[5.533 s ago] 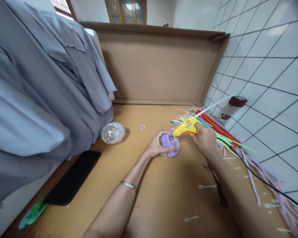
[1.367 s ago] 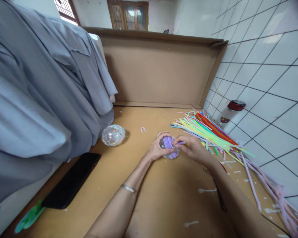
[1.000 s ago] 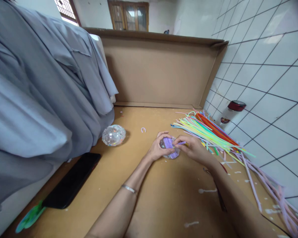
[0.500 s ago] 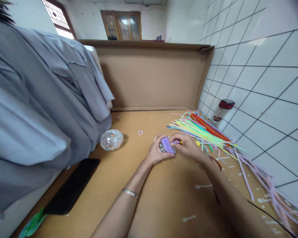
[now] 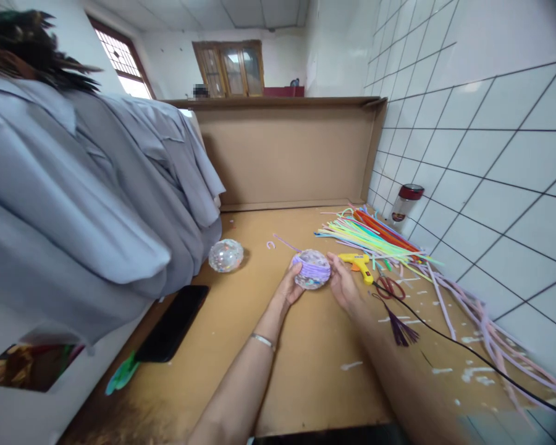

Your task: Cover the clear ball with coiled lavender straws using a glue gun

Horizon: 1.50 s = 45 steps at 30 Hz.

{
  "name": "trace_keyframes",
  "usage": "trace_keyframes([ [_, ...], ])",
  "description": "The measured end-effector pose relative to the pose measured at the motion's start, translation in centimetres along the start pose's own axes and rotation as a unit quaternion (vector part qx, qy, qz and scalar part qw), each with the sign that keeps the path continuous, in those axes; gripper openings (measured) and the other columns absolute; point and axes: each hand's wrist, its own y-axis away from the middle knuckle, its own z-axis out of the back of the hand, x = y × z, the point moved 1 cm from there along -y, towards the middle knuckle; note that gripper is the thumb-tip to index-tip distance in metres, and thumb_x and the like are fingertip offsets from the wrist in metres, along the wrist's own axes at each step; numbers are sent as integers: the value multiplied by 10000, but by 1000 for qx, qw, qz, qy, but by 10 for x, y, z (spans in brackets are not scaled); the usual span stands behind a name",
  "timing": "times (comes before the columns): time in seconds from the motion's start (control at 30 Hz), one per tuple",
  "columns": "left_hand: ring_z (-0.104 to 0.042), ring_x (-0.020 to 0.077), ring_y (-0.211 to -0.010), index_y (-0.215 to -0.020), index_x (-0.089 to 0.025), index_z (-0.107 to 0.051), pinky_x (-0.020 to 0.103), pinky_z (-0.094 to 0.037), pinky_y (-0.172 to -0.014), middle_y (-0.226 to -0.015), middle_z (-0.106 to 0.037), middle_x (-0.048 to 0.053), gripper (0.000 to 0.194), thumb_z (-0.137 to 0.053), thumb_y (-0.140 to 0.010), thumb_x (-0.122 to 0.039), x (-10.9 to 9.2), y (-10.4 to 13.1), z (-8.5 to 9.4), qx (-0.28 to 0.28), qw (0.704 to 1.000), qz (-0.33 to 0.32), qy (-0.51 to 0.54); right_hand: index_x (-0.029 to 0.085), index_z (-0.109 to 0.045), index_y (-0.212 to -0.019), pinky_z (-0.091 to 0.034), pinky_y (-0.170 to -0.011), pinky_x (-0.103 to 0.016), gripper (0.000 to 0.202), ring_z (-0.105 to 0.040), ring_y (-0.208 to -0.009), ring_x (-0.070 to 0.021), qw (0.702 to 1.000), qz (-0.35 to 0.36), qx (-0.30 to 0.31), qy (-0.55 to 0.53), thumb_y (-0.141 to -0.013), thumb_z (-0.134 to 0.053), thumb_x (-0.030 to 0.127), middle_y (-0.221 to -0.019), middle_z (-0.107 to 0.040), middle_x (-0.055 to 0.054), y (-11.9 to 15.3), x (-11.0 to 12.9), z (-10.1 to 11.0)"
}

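In my left hand (image 5: pixel 291 285) is a clear, round, ball-like piece (image 5: pixel 311 285), its fingers closed round the left side and the thumb in front. A band of purple pipe cleaner (image 5: pixel 315 269) runs in rows across it. One loose purple end (image 5: pixel 285 241) sticks out to the upper left. At the right edge of the ball are the curled fingers of my right hand (image 5: pixel 343 283), seeming to steady it; part of their grip is hidden. Just beyond that hand lies a yellow glue gun (image 5: pixel 362 264), its nozzle end beside the fingers.
Another clear ball (image 5: pixel 226 256) and a small curved pink piece (image 5: pixel 270 245) lie to the left. Red-handled scissors (image 5: pixel 389 287), a dark tassel (image 5: pixel 402 332), many coloured pipe cleaners (image 5: pixel 375 238) and a bottle (image 5: pixel 404 204) are at right. A black phone (image 5: pixel 173 322) lies front left.
The ball has been turned, so the purple band faces me and its loose end points left. My right hand has shifted from the band to the ball's right edge. The view has tilted up.
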Motion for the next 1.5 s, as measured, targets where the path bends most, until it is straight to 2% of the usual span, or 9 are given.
trace_keyframes([
  [0.17, -650, 262, -1000, -1040, -152, -604, 444, -468, -951, -948, -720, 74, 466, -715, -681, -429, -2, 17, 0, -39, 997, 46, 45, 238, -634, -1100, -404, -1024, -432, 465, -534, -1180, -248, 993, -25, 119, -13, -717, -683, 497, -1223, -626, -59, 24, -5, -13],
  [0.27, -661, 260, -941, -1055, -169, -601, 482, -485, -903, -954, -715, 74, 459, -638, -734, -496, -6, 23, 1, -40, 995, 65, 68, 252, -619, -1139, -373, -1058, -419, 521, -522, -1201, -242, 988, -28, 150, -2, -672, -741, 449, -1270, -600, -53, 29, -8, -11],
  [0.37, -668, 252, -881, -1063, -175, -596, 496, -493, -866, -954, -712, 79, 481, -596, -747, -538, -9, 24, 3, -29, 993, 83, 79, 257, -614, -1127, -355, -1075, -414, 527, -510, -1217, -237, 990, -23, 141, 10, -650, -764, 422, -1269, -602, -47, 28, -12, -7],
  [0.53, -658, 258, -892, -1071, -176, -591, 503, -489, -860, -959, -704, 86, 500, -575, -745, -555, -10, 21, 4, -28, 993, 87, 81, 258, -603, -1132, -344, -1086, -434, 555, -496, -1235, -245, 991, -16, 134, 24, -631, -774, 424, -1278, -594, -48, 27, -15, -7],
  [0.77, -666, 256, -871, -1027, -170, -613, 511, -476, -899, -899, -718, 71, 441, -595, -744, -509, -9, 20, 0, -41, 992, 78, 94, 246, -581, -1155, -341, -1091, -436, 583, -507, -1222, -251, 990, -6, 135, 40, -628, -782, 395, -1250, -612, -53, 30, -11, -12],
  [0.97, -662, 258, -936, -1131, -174, -585, 478, -473, -930, -960, -720, 73, 497, -607, -743, -483, -6, 20, -5, -37, 997, 40, 59, 238, -564, -1180, -333, -1097, -408, 544, -519, -1206, -230, 988, 10, 150, 32, -683, -740, 373, -1269, -599, -41, 34, -9, -16],
  [1.2, -676, 243, -926, -1018, -160, -611, 421, -492, -935, -886, -729, 45, 437, -681, -690, -441, -5, 20, -6, -40, 998, -5, 43, 248, -558, -1187, -374, -1067, -409, 568, -545, -1173, -240, 989, 25, 132, 56, -672, -739, 406, -1254, -609, -43, 34, -9, -18],
  [1.5, -664, 253, -994, -1044, -173, -602, 389, -496, -932, -955, -723, 47, 519, -729, -626, -454, -4, 18, -11, -14, 997, -74, -7, 243, -543, -1226, -367, -1072, -424, 596, -524, -1199, -244, 986, 40, 142, 72, -685, -734, 405, -1279, -590, -53, 27, -16, -6],
])
